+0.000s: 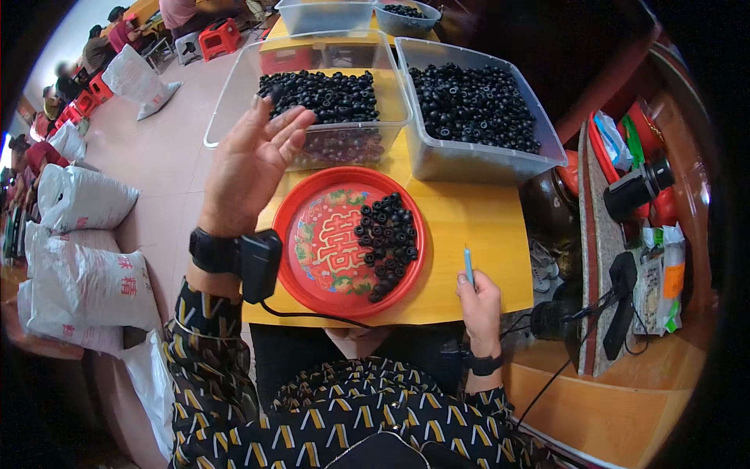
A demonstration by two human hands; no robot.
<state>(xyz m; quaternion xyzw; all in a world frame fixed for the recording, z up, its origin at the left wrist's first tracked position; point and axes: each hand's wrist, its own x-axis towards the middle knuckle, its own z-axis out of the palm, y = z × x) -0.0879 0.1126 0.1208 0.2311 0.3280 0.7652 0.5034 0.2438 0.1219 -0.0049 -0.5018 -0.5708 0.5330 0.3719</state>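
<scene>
My left hand (254, 168) is raised over the near left corner of a clear plastic bin (221, 117), palm turned up and fingers apart. A blurred dark piece shows beside its fingertips; I cannot tell whether it touches them. Small black round pieces, many with a hole, lie in that bin (328, 95). My right hand (480, 306) grips a slim light-blue pen-like tool (469, 266), its thin tip pointing up and away. Between my hands, a round red tray (293, 285) with a printed pattern holds several more black pieces (387, 242) along its right side.
A second clear bin (469, 168) of black pieces stands at the right on the yellow table (492, 227). More tubs (324, 17) stand behind. White sacks (90, 289) line the floor at left. A black cable (316, 314) runs from my left wrist. People sit far left.
</scene>
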